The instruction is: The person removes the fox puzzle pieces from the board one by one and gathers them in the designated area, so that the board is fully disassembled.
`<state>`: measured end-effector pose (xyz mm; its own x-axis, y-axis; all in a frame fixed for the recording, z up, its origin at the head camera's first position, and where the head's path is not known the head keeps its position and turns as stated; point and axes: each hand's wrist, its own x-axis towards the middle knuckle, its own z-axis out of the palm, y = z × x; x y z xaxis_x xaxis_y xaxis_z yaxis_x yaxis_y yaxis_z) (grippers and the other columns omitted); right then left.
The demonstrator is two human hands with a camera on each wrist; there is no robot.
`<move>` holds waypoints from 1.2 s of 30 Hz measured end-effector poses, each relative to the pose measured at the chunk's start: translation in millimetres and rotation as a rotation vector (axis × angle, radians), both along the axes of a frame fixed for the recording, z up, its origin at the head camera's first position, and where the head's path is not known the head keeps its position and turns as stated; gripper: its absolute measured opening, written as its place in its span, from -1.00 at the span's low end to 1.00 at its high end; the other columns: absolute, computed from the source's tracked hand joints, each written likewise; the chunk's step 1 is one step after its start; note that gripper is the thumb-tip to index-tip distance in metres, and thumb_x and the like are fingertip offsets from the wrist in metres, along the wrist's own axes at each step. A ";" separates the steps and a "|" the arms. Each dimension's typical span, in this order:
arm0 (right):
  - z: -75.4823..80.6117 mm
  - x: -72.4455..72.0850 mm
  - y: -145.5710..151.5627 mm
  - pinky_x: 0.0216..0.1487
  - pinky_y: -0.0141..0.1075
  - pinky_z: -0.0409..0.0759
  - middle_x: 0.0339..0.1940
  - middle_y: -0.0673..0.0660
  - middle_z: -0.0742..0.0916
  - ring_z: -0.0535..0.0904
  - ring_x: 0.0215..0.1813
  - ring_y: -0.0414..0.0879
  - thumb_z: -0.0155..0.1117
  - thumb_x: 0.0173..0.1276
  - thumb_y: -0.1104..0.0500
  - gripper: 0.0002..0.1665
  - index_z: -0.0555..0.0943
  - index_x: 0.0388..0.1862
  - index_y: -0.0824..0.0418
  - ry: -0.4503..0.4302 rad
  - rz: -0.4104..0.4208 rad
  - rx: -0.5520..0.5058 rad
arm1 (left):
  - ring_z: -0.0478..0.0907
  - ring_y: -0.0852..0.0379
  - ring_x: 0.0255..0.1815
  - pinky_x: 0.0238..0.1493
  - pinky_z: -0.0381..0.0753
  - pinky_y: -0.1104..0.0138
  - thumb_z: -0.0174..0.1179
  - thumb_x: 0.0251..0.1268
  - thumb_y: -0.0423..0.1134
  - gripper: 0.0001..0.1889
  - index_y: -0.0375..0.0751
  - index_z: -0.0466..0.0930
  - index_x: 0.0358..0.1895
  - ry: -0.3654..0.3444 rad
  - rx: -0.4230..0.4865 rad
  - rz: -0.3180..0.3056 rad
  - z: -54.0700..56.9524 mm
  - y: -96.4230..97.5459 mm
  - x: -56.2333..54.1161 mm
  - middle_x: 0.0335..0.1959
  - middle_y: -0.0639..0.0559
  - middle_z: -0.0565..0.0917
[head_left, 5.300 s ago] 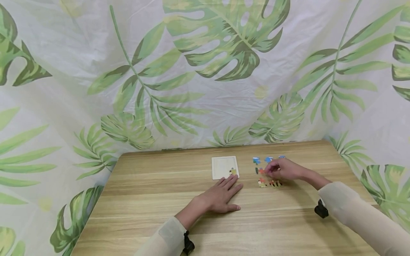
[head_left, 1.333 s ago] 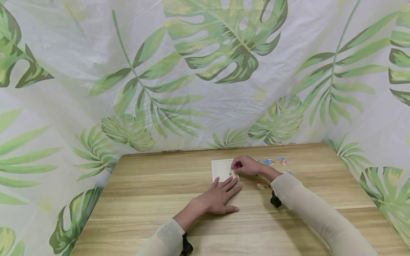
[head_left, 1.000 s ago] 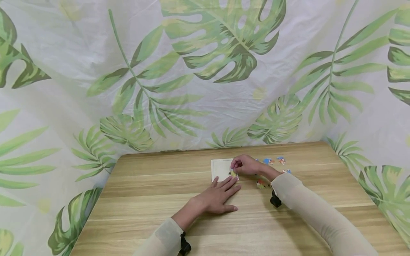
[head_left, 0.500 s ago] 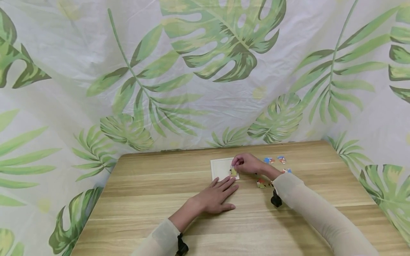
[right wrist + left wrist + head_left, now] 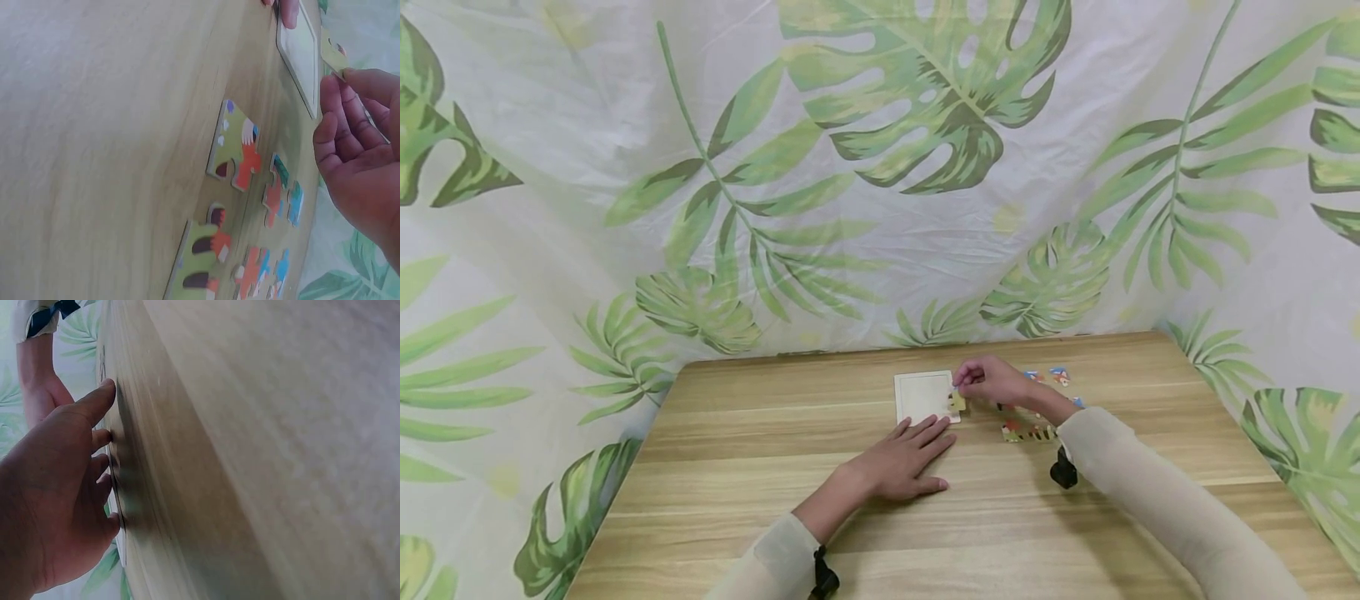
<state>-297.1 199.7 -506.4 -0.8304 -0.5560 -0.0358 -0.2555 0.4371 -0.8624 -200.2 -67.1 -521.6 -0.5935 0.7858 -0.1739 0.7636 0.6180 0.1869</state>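
Observation:
My right hand (image 5: 996, 382) pinches a yellow-green jigsaw puzzle piece (image 5: 332, 55) between thumb and fingertips. In the head view, the piece is at the right edge of a square white puzzle tray (image 5: 917, 396), raised off it in the right wrist view. No other piece shows on the visible part of the tray. My left hand (image 5: 901, 467) is laid out with straight fingers, their tips at the tray's near edge. The left wrist view shows that hand (image 5: 59, 487) low over the wood, the tray edge partly hidden behind its fingers.
Several loose puzzle pieces lie right of the tray, including a green-and-orange piece (image 5: 236, 147) and a striped-looking piece (image 5: 200, 256). My right forearm partly covers them in the head view. The wooden table (image 5: 760, 467) ends at a leaf-patterned cloth (image 5: 820, 250).
Earlier, the right hand was over the loose pieces while a yellow-green piece lay in the tray's near right corner. It then reached that corner, and now has shifted right with the piece pinched.

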 end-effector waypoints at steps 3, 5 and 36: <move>3.2 3.8 4.7 -0.14 -0.36 0.62 -0.21 0.14 0.77 0.64 -0.17 -0.17 0.32 0.53 0.33 -0.86 0.71 -0.02 0.36 -0.021 0.001 -0.004 | -0.14 0.02 0.78 0.72 -0.02 -0.07 -0.05 0.64 0.31 -0.18 0.00 0.01 0.76 -0.005 0.008 -0.009 0.5 -0.8 -0.6 0.79 0.01 -0.06; 5.6 7.0 8.5 -0.11 -0.30 0.63 -0.19 0.17 0.77 0.65 -0.15 -0.14 0.31 0.54 0.33 -0.85 0.70 -0.01 0.39 -0.037 0.007 -0.013 | -0.14 0.01 0.78 0.72 -0.03 -0.07 -0.04 0.63 0.32 -0.17 0.00 0.01 0.76 -0.010 0.013 -0.014 0.7 -1.3 -0.7 0.79 0.01 -0.06; 15.0 40.8 80.1 -0.13 -0.24 0.71 -0.15 0.24 0.79 0.67 -0.19 -0.19 0.32 0.53 0.33 -0.84 0.69 -0.02 0.43 -0.022 0.035 0.001 | -0.16 0.04 0.78 0.73 -0.06 -0.05 0.00 0.59 0.35 -0.12 0.01 -0.02 0.76 0.008 -0.007 -0.024 0.8 -4.2 -1.3 0.79 0.02 -0.07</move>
